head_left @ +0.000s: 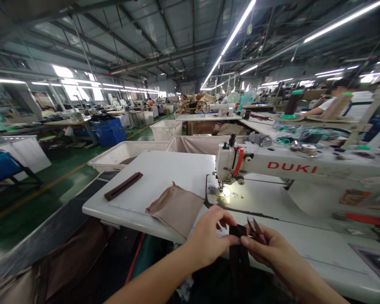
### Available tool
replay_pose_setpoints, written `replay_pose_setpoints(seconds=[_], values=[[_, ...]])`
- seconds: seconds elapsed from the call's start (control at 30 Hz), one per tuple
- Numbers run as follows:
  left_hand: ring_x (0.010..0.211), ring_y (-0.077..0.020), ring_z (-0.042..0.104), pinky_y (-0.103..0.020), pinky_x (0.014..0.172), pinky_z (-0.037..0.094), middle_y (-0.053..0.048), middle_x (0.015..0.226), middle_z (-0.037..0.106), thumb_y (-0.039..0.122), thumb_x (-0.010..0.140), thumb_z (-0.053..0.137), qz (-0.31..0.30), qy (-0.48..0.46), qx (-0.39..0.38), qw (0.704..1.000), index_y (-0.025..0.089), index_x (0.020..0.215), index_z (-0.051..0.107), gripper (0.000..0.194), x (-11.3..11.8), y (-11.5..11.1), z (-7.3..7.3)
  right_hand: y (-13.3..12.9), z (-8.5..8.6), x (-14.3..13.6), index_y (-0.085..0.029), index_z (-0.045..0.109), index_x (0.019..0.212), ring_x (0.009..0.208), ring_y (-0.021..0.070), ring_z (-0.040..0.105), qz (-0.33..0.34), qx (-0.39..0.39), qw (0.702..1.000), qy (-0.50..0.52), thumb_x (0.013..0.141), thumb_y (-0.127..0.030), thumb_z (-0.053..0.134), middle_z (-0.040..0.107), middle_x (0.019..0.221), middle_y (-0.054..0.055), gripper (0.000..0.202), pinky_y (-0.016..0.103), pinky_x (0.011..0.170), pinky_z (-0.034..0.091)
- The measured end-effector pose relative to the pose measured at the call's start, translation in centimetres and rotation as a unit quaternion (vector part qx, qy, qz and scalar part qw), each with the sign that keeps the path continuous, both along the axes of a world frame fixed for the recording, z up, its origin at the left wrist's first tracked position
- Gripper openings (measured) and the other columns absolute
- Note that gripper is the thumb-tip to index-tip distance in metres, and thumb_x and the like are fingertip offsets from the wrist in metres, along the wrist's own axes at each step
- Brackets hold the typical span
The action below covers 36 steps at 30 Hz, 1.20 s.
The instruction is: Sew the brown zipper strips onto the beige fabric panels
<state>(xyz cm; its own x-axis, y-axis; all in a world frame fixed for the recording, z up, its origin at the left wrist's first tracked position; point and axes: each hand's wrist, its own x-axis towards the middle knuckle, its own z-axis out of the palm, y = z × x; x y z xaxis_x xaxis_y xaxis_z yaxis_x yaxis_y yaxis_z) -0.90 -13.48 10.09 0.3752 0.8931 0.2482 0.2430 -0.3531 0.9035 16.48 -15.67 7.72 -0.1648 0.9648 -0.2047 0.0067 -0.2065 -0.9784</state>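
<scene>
A dark brown fabric strip [238, 231] is pinched between my two hands at the front edge of the sewing table [177, 166], its lower part hanging below. My left hand [210, 232] is closed on its left side, thumb and fingers together. My right hand [267, 245] grips the other side with thumb and fingertips. Tucked in that same hand is a pair of thread snips [256, 230], blades pointing up. A taupe cloth piece [180, 207] lies left of my hands, near the table's edge. Farther left rests a folded dark brown strip [123, 185].
A white sewing machine [272, 164] stands right of centre, its lamp lighting the needle plate [231, 196]. Behind the table are pale bins [126, 148]. Thread cones [293, 103] stand at the right, near a person [327, 105]. Brown cloth [63, 257] hangs at lower left.
</scene>
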Motion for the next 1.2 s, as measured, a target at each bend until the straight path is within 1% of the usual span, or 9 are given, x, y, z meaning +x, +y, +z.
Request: replay_pose_setpoints(seconds=[0.17, 0.3, 0.43, 0.57, 0.67, 0.77, 0.9, 1.07, 1.2], values=[[0.073, -0.0119, 0.051, -0.022, 0.065, 0.040, 0.002, 0.081, 0.054, 0.003, 0.067, 0.074, -0.052, 0.032, -0.062, 0.996, 0.016, 0.075, 0.061, 0.019, -0.3, 0.5, 0.7, -0.2, 0.5, -0.2, -0.018, 0.047, 0.069, 0.046, 0.0037, 0.022, 0.013, -0.008, 1.000, 0.006, 0.056, -0.065, 0.079, 0.030, 0.049, -0.010, 0.058, 0.023, 0.048, 0.012], [0.072, -0.0119, 0.051, -0.022, 0.065, 0.039, 0.002, 0.080, 0.054, 0.010, 0.069, 0.075, -0.068, 0.056, -0.040, 0.995, 0.016, 0.073, 0.062, 0.015, -0.3, 0.5, 1.2, -0.3, 1.0, -0.5, -0.017, 0.052, 0.072, 0.044, 0.0048, 0.025, 0.023, -0.016, 1.000, 0.007, 0.065, -0.070, 0.069, 0.035, 0.047, -0.007, 0.056, 0.023, 0.046, 0.013], [0.074, -0.0131, 0.051, -0.024, 0.068, 0.040, 0.002, 0.079, 0.055, 0.010, 0.070, 0.075, -0.066, 0.054, -0.012, 0.996, 0.016, 0.073, 0.063, 0.014, -0.5, 0.1, 1.6, 0.3, 0.8, -0.3, -0.016, 0.056, 0.071, 0.043, 0.0059, 0.029, 0.007, -0.037, 0.999, 0.010, 0.061, -0.068, 0.072, 0.037, 0.047, -0.006, 0.055, 0.023, 0.043, 0.016], [0.086, -0.0156, 0.057, -0.026, 0.077, 0.040, -0.001, 0.088, 0.065, 0.009, 0.073, 0.073, -0.080, -0.002, 0.011, 0.997, 0.017, 0.075, 0.061, 0.014, -1.0, -0.6, 2.2, 1.6, -0.3, 1.2, -0.016, 0.057, 0.071, 0.041, 0.0062, 0.031, -0.047, -0.052, 0.998, -0.003, 0.061, -0.063, 0.073, 0.037, 0.047, -0.006, 0.051, 0.022, 0.039, 0.017], [0.082, -0.0145, 0.060, -0.024, 0.071, 0.039, 0.000, 0.086, 0.071, 0.008, 0.075, 0.071, -0.047, -0.038, 0.016, 0.998, 0.017, 0.072, 0.060, 0.015, -1.8, -1.6, 2.9, 2.6, -1.2, 3.2, -0.016, 0.057, 0.072, 0.040, 0.0060, 0.031, -0.098, -0.055, 0.993, -0.022, 0.065, -0.060, 0.072, 0.038, 0.048, -0.006, 0.048, 0.022, 0.037, 0.016], [0.073, -0.0128, 0.061, -0.021, 0.065, 0.041, 0.001, 0.077, 0.072, 0.007, 0.074, 0.072, -0.026, -0.101, 0.028, 0.994, 0.017, 0.069, 0.059, 0.017, -3.1, -3.1, 3.6, 3.4, -1.9, 5.3, -0.015, 0.055, 0.074, 0.038, 0.0046, 0.028, -0.144, -0.053, 0.987, -0.045, 0.078, -0.053, 0.066, 0.039, 0.050, -0.008, 0.040, 0.020, 0.035, 0.016], [0.056, -0.0089, 0.061, -0.017, 0.051, 0.046, 0.001, 0.082, 0.069, 0.011, 0.082, 0.068, -0.053, -0.249, -0.008, 0.967, 0.018, 0.078, 0.058, 0.013, -6.1, -4.8, 4.0, 4.0, -2.7, 7.5, -0.015, 0.052, 0.074, 0.036, 0.0031, 0.025, -0.195, -0.050, 0.976, -0.083, 0.095, -0.037, 0.051, 0.037, 0.052, -0.010, 0.030, 0.018, 0.034, 0.019], [0.064, -0.0098, 0.065, -0.017, 0.058, 0.051, 0.002, 0.084, 0.064, 0.020, 0.086, 0.068, -0.048, -0.322, -0.036, 0.945, 0.021, 0.085, 0.058, 0.010, -9.5, -6.1, 4.1, 5.2, -3.8, 9.0, -0.016, 0.049, 0.068, 0.038, 0.0036, 0.028, -0.206, -0.037, 0.968, -0.137, 0.095, -0.037, 0.052, 0.038, 0.051, -0.010, 0.034, 0.018, 0.036, 0.025], [0.065, -0.0096, 0.061, -0.017, 0.061, 0.050, 0.001, 0.082, 0.060, 0.036, 0.076, 0.079, -0.001, -0.336, -0.064, 0.940, 0.020, 0.089, 0.059, 0.028, -10.7, -6.7, 4.2, 6.0, -3.5, 10.6, -0.019, 0.051, 0.069, 0.040, 0.0057, 0.035, -0.220, 0.008, 0.959, -0.178, 0.093, -0.044, 0.051, 0.042, 0.053, -0.007, 0.035, 0.021, 0.039, 0.029]])
